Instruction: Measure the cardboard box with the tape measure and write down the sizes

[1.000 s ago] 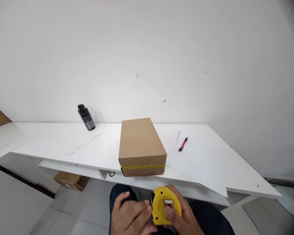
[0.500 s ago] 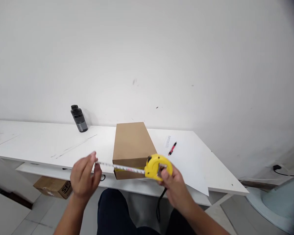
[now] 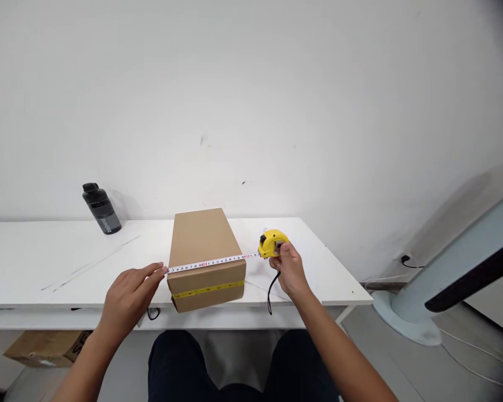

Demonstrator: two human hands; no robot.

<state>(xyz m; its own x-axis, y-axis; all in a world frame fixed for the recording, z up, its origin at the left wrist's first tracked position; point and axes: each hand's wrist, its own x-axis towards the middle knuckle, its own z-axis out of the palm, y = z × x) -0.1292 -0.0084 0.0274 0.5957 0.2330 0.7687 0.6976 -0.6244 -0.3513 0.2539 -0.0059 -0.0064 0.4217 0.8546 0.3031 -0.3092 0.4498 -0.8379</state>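
A brown cardboard box (image 3: 205, 237) with a yellow tape strip round its front side sits at the front edge of the white table. My right hand (image 3: 291, 268) is closed on the yellow tape measure (image 3: 269, 245), just right of the box, its black wrist strap hanging down. The white blade (image 3: 218, 261) stretches across the top of the box near its front edge. At the box's front left corner, my left hand (image 3: 129, 293) pinches the blade's end between thumb and fingers.
A dark water bottle (image 3: 101, 209) stands at the left by the wall. Paper (image 3: 255, 290) lies right of the box, partly hidden. Another carton (image 3: 46, 346) is below the table at left. A pale tower-shaped appliance (image 3: 423, 296) stands on the floor at right.
The blade, held in front of the box before, now lies across its top. My right hand has moved the tape measure up beyond the box's right side. The view has turned right.
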